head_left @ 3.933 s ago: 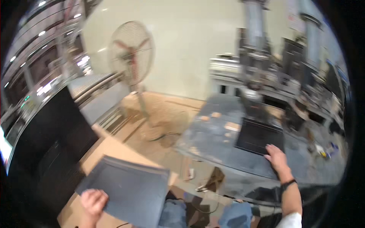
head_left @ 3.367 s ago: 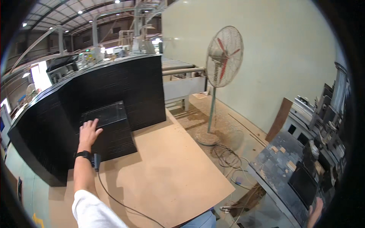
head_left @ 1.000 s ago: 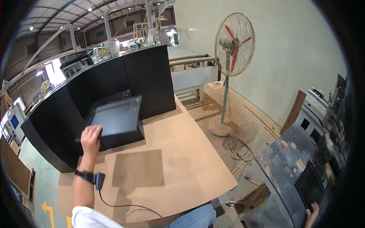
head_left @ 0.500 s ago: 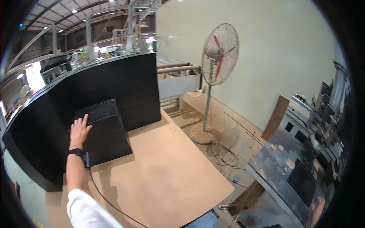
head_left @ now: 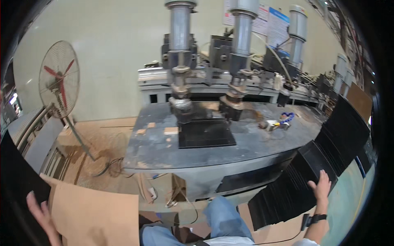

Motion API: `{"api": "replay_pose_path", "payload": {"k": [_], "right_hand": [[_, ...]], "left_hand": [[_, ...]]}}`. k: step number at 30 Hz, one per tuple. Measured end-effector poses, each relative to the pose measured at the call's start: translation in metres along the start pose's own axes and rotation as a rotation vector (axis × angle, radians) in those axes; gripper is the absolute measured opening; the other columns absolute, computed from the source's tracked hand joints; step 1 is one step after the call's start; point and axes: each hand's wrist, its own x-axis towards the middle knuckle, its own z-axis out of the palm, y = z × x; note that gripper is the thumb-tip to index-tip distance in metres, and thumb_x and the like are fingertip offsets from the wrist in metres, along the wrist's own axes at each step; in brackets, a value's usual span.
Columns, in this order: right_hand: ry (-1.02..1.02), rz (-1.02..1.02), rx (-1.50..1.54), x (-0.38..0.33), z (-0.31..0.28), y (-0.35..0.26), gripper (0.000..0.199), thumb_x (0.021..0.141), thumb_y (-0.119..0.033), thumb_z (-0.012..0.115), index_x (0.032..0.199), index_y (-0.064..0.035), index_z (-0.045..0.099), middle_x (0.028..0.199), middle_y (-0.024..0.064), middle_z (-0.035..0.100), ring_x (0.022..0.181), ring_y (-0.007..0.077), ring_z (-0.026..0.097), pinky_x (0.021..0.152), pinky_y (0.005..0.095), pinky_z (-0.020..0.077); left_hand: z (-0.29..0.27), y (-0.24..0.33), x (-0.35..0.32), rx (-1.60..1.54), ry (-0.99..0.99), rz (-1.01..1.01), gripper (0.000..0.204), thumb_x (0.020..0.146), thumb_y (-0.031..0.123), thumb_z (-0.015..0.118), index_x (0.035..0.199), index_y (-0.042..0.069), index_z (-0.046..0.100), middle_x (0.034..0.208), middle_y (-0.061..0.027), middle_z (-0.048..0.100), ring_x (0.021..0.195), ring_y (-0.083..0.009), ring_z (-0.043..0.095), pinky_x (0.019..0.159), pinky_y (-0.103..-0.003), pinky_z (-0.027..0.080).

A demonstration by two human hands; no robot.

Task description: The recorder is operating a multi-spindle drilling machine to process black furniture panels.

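Panel (head_left: 206, 135) lies on worktable (head_left: 260, 141), spindles (head_left: 181, 102) apparently behind.

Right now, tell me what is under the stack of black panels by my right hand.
A tan board shows along the near edge of the black panels; anything else beneath them is covered.

Black panel (head_left: 207, 134), flat on grey worktable (head_left: 260, 141), layered black stack (head_left: 280, 201) at right
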Motion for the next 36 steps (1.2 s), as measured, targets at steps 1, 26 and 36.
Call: {"api": "replay_pose_path", "payload": {"k": [1, 26, 36], "right_hand": [[-0.003, -0.019, 0.017, -0.002, -0.002, -0.006, 0.063, 0.070, -0.021, 0.077, 0.126, -0.0047, 0.053, 0.130, 0.0137, 0.056, 0.122, 0.0341, 0.050, 0.106, 0.0436, 0.0368], [0.121, -1.073, 0.766, 0.075, 0.084, -0.370, 0.037, 0.078, -0.020, 0.067, 0.113, -0.0090, 0.062, 0.118, 0.0088, 0.063, 0.112, 0.0298, 0.058, 0.095, 0.0413, 0.0469], [-0.206, -1.141, 0.863, 0.097, 0.118, -0.423, 0.053, 0.070, -0.010, 0.070, 0.122, -0.0028, 0.058, 0.129, 0.0135, 0.057, 0.124, 0.0361, 0.048, 0.104, 0.0426, 0.0390]], "left_hand": [[0.027, 0.077, 0.007, -0.102, -0.063, 0.033, 0.053, 0.096, 0.018, 0.045, 0.144, 0.002, 0.030, 0.148, -0.0136, 0.033, 0.136, -0.0277, 0.032, 0.113, -0.039, 0.025], [0.088, 0.429, -0.089, -0.668, -0.483, 0.900, 0.034, 0.070, 0.010, 0.060, 0.104, 0.012, 0.058, 0.089, -0.0068, 0.052, 0.085, -0.0244, 0.053, 0.072, -0.035, 0.046], [-0.144, 0.158, -0.056, 0.386, -0.138, 0.592, 0.025, 0.069, 0.011, 0.064, 0.093, 0.014, 0.066, 0.090, -0.0019, 0.062, 0.083, -0.0204, 0.058, 0.067, -0.033, 0.050]]}}
